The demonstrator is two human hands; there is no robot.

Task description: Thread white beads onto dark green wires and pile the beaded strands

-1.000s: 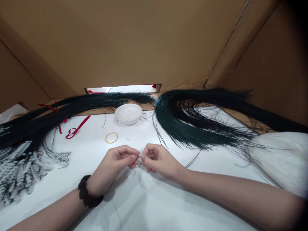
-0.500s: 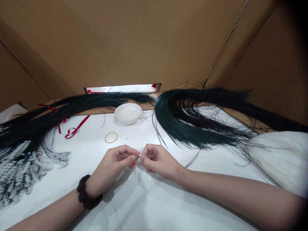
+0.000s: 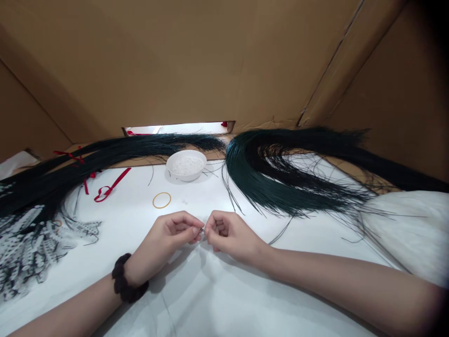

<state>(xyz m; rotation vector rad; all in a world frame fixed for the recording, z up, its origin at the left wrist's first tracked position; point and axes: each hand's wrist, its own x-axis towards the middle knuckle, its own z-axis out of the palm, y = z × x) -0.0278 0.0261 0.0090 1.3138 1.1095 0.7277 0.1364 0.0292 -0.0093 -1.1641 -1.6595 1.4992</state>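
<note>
My left hand (image 3: 178, 234) and my right hand (image 3: 233, 235) meet fingertip to fingertip above the white table. Between them is a short length of thin dark strand (image 3: 202, 230), pinched from both sides; most of it is hidden by the fingers. Behind my hands stands a shallow white bowl (image 3: 185, 177) with small whitish pieces (image 3: 186, 164) in it. A yellow rubber band (image 3: 162, 207) lies flat between the bowl and my left hand. To the right, a curved bundle of dark green strands (image 3: 273, 189) spreads its loose ends near my right hand.
At left lie another dark bundle (image 3: 119, 152), a red ribbon (image 3: 117, 181) and many strands with white pieces attached (image 3: 31, 238). A heap of white material (image 3: 414, 229) is at far right. Cardboard walls (image 3: 196, 61) enclose the table, with a low slot (image 3: 182, 128) at the back.
</note>
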